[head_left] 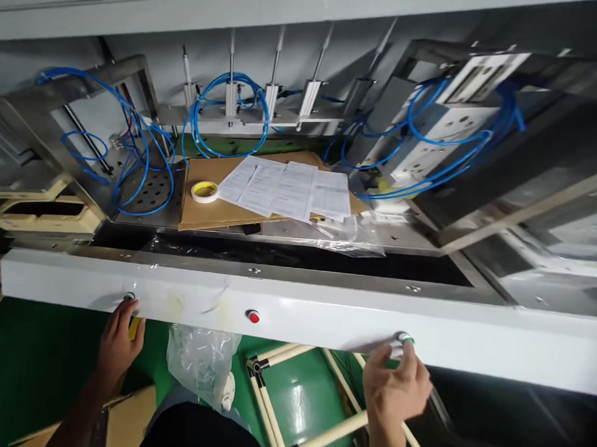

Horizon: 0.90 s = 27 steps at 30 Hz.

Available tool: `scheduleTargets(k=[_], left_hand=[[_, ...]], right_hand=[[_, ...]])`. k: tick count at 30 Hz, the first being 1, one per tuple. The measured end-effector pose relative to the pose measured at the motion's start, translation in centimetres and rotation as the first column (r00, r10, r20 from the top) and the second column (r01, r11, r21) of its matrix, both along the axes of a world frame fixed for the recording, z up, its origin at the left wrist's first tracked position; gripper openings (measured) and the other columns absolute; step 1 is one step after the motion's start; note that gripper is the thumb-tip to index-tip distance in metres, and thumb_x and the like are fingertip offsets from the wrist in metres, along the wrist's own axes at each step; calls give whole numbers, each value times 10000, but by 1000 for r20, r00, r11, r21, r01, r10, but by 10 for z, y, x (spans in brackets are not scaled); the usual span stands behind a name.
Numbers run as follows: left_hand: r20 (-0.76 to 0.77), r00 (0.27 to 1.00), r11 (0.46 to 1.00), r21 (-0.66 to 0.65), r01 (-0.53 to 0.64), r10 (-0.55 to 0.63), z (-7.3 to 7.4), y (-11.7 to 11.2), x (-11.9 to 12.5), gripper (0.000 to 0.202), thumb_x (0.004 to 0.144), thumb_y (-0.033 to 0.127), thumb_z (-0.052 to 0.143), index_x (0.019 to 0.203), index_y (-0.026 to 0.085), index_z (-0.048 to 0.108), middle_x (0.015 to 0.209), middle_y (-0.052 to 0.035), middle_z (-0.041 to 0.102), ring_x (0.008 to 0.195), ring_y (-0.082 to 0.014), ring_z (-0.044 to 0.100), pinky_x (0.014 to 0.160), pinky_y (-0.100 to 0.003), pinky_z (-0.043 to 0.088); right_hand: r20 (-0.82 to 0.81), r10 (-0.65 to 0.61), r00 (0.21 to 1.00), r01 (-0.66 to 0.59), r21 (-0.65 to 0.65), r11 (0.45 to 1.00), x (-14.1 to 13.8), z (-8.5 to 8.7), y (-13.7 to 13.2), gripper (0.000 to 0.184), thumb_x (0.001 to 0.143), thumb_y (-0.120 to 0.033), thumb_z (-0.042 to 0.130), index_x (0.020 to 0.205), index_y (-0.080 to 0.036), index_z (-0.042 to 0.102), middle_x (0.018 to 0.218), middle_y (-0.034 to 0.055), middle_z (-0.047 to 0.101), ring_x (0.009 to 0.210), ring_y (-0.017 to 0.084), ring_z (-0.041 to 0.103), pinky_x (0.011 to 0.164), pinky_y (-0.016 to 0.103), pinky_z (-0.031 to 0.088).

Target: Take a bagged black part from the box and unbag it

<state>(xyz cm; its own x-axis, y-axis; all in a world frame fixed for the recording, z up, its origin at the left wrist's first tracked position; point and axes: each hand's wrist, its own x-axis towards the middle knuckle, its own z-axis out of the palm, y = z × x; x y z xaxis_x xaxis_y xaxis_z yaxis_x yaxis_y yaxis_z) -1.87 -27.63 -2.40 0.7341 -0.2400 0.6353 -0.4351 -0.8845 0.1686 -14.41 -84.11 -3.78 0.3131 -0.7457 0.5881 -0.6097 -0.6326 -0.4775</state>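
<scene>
My left hand [119, 342] is at the left part of a long white panel [318, 316]. Its fingertips rest at a round push button [129, 297], which they partly cover, and the thumb stands apart. Farther right, my right hand [399, 383] reaches up to a green push button [405, 338]. A finger touches or almost touches that button, with the thumb spread away from it. Neither hand appears to grip anything. Between them a red push button [253, 316] sits on the panel, apart from both hands.
Behind the panel, papers [285, 188] and a tape roll [205, 192] lie on cardboard [194, 211]. Blue air tubes [230, 80] loop around metal cylinders [310, 99]. Below are a plastic bag [198, 362], a cream pipe frame [271, 412] and a cardboard box [132, 421].
</scene>
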Motion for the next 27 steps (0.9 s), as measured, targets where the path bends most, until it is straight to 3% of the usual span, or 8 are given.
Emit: scheduleTargets(k=[6, 11, 14, 16, 18, 20, 22, 27], left_hand=[[-30, 997, 992, -95, -79, 76, -2, -7, 4, 486, 1050, 407, 545, 1435, 111, 517, 1261, -220, 688, 1135, -367, 697, 932, -482, 594], [-5, 999, 992, -115, -51, 50, 1, -6, 5, 450, 1045, 379, 583, 1413, 125, 542, 1256, -202, 697, 1148, -350, 689, 963, -475, 579], [42, 996, 989, -127, -72, 77, 7, -5, 5, 418, 1031, 346, 628, 1391, 143, 569, 1225, -182, 719, 1104, -335, 694, 941, -465, 571], [75, 994, 990, -127, -68, 78, 13, -7, 7, 383, 1021, 298, 651, 1370, 157, 583, 1214, -165, 730, 1090, -322, 695, 933, -454, 566], [84, 994, 990, -129, -51, 63, 19, -9, 11, 358, 1018, 261, 652, 1358, 168, 587, 1220, -156, 732, 1095, -315, 693, 933, -448, 563], [80, 996, 990, -137, -30, 42, 23, -11, 15, 343, 1021, 241, 643, 1352, 171, 586, 1225, -155, 731, 1106, -314, 690, 937, -450, 560], [78, 997, 990, -141, 1, 10, 25, -12, 19, 337, 1019, 219, 639, 1349, 170, 586, 1220, -154, 731, 1113, -309, 688, 955, -451, 556], [62, 996, 988, -136, 79, -71, 20, -5, 22, 328, 1016, 190, 627, 1343, 185, 596, 1201, -135, 742, 1101, -294, 703, 983, -451, 543]], right_hand=[[-39, 0, 999, -3, -84, 996, 4, 2, -4, 523, 986, -373, 478, 1259, -14, 742, 999, 304, 726, 831, 426, 670, 725, 587, 509], [-49, -15, 999, 5, -190, 982, 3, 16, 6, 472, 984, -393, 519, 1280, -113, 757, 925, 248, 752, 632, 350, 626, 528, 449, 366], [-28, 61, 998, -66, -238, 969, 15, 27, 44, 487, 978, -389, 577, 1364, -119, 701, 988, 248, 753, 738, 405, 680, 563, 490, 437], [-24, 225, 974, -223, -259, 940, 34, 37, 90, 490, 991, -372, 585, 1422, -149, 654, 1049, 227, 751, 865, 422, 706, 693, 558, 539], [-55, 455, 889, -454, -250, 855, 62, 50, 146, 452, 1023, -347, 551, 1463, -264, 610, 1183, 157, 749, 1006, 367, 715, 850, 539, 590], [-118, 731, 672, -738, -191, 647, 93, 62, 201, 441, 1038, -335, 535, 1466, -249, 595, 1288, 145, 725, 1152, 345, 687, 980, 529, 559], [-270, 813, 515, -857, -145, 494, 123, 71, 238, 496, 1048, -409, 546, 1508, -225, 564, 1407, 149, 687, 1299, 335, 631, 1127, 534, 473], [-531, 781, 328, -919, 12, 394, 171, 72, 242, 710, 1005, -573, 596, 1575, -158, 514, 1572, 210, 568, 1466, 390, 506, 1235, 626, 325]])
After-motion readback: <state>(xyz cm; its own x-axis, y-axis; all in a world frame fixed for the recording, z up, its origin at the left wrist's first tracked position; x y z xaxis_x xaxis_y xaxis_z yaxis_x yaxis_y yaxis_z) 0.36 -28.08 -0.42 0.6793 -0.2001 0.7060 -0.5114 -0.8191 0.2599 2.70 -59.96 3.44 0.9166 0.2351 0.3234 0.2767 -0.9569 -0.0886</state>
